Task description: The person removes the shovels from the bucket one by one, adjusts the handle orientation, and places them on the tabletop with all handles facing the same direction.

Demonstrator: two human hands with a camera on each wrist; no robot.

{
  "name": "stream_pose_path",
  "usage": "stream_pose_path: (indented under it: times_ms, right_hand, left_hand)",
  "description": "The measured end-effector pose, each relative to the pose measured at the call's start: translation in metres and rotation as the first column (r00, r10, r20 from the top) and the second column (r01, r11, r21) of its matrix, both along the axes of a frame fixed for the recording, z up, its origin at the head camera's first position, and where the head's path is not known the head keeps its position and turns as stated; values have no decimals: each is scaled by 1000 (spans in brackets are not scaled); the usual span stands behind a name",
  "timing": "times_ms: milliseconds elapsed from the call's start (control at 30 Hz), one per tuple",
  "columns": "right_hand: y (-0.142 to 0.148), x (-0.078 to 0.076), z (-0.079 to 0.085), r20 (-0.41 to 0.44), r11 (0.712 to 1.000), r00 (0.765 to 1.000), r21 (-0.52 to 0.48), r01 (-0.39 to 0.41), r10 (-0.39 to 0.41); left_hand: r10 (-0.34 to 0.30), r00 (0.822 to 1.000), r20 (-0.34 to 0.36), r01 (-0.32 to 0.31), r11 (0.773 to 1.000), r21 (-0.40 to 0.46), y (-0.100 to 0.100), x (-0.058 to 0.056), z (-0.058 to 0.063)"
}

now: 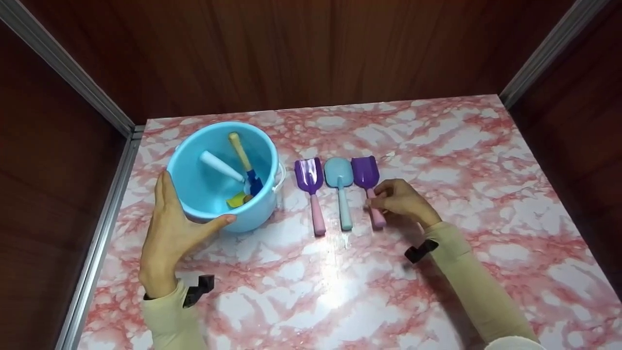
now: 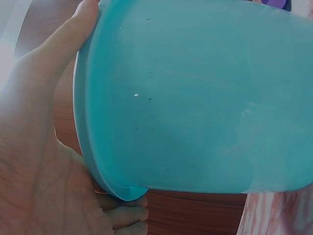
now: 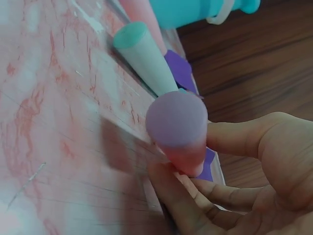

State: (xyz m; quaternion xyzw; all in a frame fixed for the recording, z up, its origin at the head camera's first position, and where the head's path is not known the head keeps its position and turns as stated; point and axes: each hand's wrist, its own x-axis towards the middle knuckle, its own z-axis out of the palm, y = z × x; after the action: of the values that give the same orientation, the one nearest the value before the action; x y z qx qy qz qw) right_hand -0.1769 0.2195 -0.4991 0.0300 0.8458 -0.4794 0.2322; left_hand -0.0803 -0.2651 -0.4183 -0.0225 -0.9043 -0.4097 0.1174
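My right hand (image 1: 401, 199) pinches the pink handle of a purple toy shovel (image 1: 365, 170) between thumb and fingers; in the right wrist view the end of that handle (image 3: 177, 120) faces the camera. A light blue toy shovel (image 1: 338, 171) and another purple shovel with a pink handle (image 1: 318, 214) lie to its left, side by side. My left hand (image 1: 170, 231) rests against the near left rim of a light blue bucket (image 1: 252, 218), thumb and straight fingers spread wide along it. The left wrist view shows the bucket's side (image 2: 195, 98) with the hand at its rim.
Inside the bucket are a white-handled tool (image 1: 221, 165), a blue tool with a yellow handle (image 1: 238, 146) and a yellow-green piece (image 1: 236, 200). A white bucket handle (image 1: 282, 177) hangs on its right side. Brown wood panels (image 1: 311, 53) enclose the marbled table (image 1: 301, 301).
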Motion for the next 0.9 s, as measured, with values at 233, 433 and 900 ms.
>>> stream_pose_path:
  times_ms: [233, 433, 900]
  right_hand:
    - [3, 7, -3, 13, 1000, 1000, -9, -4, 4]
    - [0, 1, 0, 41, 1000, 999, 0, 16, -16]
    - [-8, -5, 17, -28, 1000, 999, -15, -18, 18]
  left_hand:
    - [6, 1000, 26, -5, 1000, -24, 0, 3, -3]
    - [17, 999, 44, -16, 999, -37, -1, 2, -1]
    - [13, 999, 35, -12, 1000, -12, 1, 0, 1]
